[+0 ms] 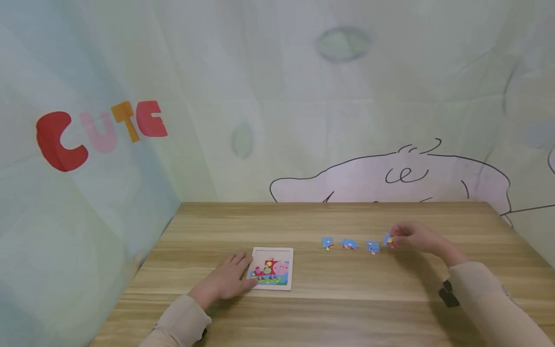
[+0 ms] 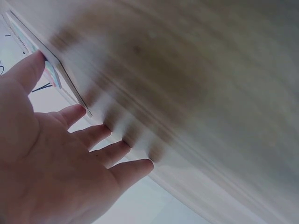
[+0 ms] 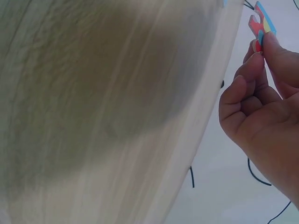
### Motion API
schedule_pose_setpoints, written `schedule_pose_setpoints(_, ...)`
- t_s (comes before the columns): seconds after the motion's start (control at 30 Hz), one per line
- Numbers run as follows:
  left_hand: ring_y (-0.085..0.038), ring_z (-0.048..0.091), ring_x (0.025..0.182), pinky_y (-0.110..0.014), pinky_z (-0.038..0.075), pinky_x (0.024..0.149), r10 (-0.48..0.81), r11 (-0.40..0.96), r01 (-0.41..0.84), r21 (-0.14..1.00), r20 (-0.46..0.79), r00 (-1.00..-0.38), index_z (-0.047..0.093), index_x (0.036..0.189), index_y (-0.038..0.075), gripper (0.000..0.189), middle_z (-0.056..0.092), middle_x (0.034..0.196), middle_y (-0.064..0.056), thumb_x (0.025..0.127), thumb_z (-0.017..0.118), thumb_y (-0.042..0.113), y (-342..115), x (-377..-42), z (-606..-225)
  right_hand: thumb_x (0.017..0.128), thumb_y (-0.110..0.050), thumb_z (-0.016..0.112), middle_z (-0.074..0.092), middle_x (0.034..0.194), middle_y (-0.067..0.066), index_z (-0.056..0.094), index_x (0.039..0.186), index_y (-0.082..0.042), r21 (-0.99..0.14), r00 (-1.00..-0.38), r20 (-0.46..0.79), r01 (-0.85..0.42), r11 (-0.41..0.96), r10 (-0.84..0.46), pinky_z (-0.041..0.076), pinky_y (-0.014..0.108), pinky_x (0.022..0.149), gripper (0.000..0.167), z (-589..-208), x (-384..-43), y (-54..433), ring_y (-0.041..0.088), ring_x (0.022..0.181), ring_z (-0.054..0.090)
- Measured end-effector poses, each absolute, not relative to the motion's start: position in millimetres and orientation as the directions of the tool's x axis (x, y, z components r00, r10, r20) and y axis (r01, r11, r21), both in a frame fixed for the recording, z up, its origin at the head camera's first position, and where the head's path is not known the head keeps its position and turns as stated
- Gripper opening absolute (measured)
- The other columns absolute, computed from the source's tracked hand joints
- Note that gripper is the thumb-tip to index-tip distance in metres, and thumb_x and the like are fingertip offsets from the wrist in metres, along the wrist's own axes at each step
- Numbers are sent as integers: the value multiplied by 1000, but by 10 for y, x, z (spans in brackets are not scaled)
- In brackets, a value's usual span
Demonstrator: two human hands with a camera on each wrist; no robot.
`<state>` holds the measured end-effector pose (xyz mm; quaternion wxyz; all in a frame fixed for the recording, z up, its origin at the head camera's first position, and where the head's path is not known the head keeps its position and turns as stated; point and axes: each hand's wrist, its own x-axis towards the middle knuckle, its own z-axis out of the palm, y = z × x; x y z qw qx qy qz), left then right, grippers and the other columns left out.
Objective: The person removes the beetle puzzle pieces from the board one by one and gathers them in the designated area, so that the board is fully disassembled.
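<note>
My right hand [image 1: 418,237] pinches a puzzle piece [image 1: 387,238] between thumb and finger, fingertips hiding part of its picture. Left hand [image 1: 226,278] flat, fingers relaxed, touching the left edge of the puzzle tray [image 1: 277,288]; thumb covers its lower-left corner. Three loose pieces [image 1: 349,243] in a row left of my right hand, prints too small to read. Black thing [image 1: 448,295] by my right sleeve [image 1: 476,278], partly hidden, unclear. Wall cartoon [image 1: 360,178] cut off by the table [image 1: 347,313]. Wall letters [image 1: 149,120]: "CUTE".
</note>
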<state>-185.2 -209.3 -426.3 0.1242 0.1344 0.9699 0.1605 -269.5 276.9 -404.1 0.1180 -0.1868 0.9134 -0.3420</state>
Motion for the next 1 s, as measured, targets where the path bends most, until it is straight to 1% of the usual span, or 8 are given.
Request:
schedule_pose_setpoints(0.23,-47,24,140,-62,22,111,301,911,223,347,-190,-935,43,142,1,69,32,152,-24,91,60,44,-2091,-1849,-4249,91,-7,60,66,91,6,60,98,2,-668,-914,-124,-211,714,-386,44,32,72,11,-4087,-2718,2829,18,83,54)
schedule_pose_setpoints(0.4,-46,24,140,-62,22,111,300,912,223,344,-191,-934,43,142,1,69,32,151,-24,91,61,44,-2088,-1837,-4237,91,-8,61,67,94,7,61,100,1,-658,-918,-137,-197,727,-373,45,36,76,13,-4098,-2705,2843,20,87,56)
schedule_pose_setpoints(0.53,-47,24,140,-62,22,111,298,912,220,346,-191,-935,43,142,1,70,32,152,-24,91,61,44,-2083,-1829,-4213,90,-11,63,69,96,7,63,101,0,-650,-913,-113,-232,724,-393,46,37,79,15,-4110,-2682,2795,19,90,58)
schedule_pose_setpoints(0.67,-47,24,140,-63,22,111,297,911,218,350,-191,-935,43,142,1,69,31,152,-24,91,61,44,-2082,-1823,-4216,91,-13,63,69,97,6,64,100,-3,-634,-899,-95,-276,722,-427,46,36,78,14,-4084,-2650,2676,18,89,57)
schedule_pose_setpoints(0.97,-47,24,140,-63,22,111,304,906,223,359,-187,-934,42,143,0,69,30,152,-24,92,60,43,-2089,-1807,-4225,91,-13,63,64,86,-2,65,97,-6,-628,-867,-68,-347,697,-493,44,32,72,9,-4026,-2626,2310,15,81,53)
schedule_pose_setpoints(1.0,-47,24,140,-63,22,111,305,906,224,358,-188,-934,42,143,0,69,30,152,-24,92,60,43,-2091,-1807,-4225,91,-12,63,64,85,-3,65,98,-7,-634,-866,-75,-341,694,-494,45,32,72,9,-4017,-2622,2262,15,81,54)
